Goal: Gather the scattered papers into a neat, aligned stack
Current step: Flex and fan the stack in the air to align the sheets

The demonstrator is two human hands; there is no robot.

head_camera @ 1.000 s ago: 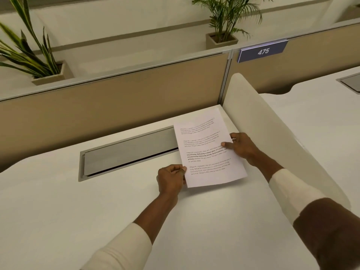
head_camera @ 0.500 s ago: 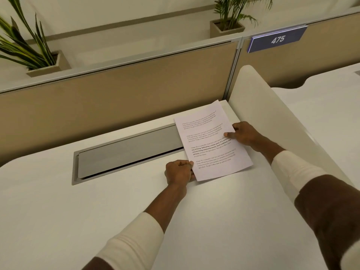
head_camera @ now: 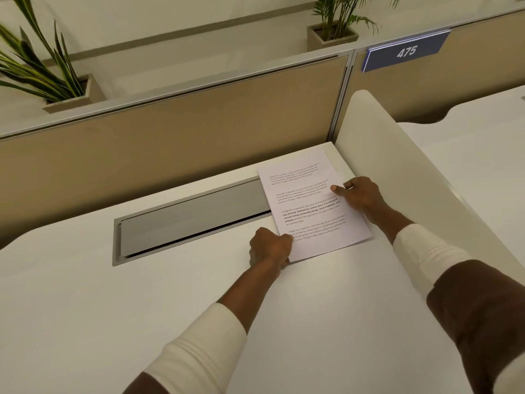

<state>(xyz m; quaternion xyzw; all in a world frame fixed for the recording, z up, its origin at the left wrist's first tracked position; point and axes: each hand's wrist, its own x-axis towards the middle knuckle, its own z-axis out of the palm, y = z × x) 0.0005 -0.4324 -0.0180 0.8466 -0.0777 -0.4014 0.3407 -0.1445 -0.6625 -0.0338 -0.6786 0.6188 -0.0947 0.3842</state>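
Observation:
A stack of white printed papers (head_camera: 309,200) lies at the far right of the white desk (head_camera: 142,294), its far end overlapping the grey cable tray. Only the top sheet's text shows; the sheets below are hidden. My left hand (head_camera: 270,247) grips the stack's near left corner, fingers curled around the edge. My right hand (head_camera: 359,194) holds the stack's right edge, thumb pressed on top of the page.
A grey recessed cable tray (head_camera: 193,217) runs across the desk's back. A white curved side divider (head_camera: 412,166) rises just right of the papers. A beige partition (head_camera: 170,132) closes the back, with potted plants behind it and a blue "475" sign (head_camera: 406,51).
The papers have come down from a slightly raised, tilted hold to lie nearly flat on the desk. Both hands kept their grip. The view shifted a little left and down.

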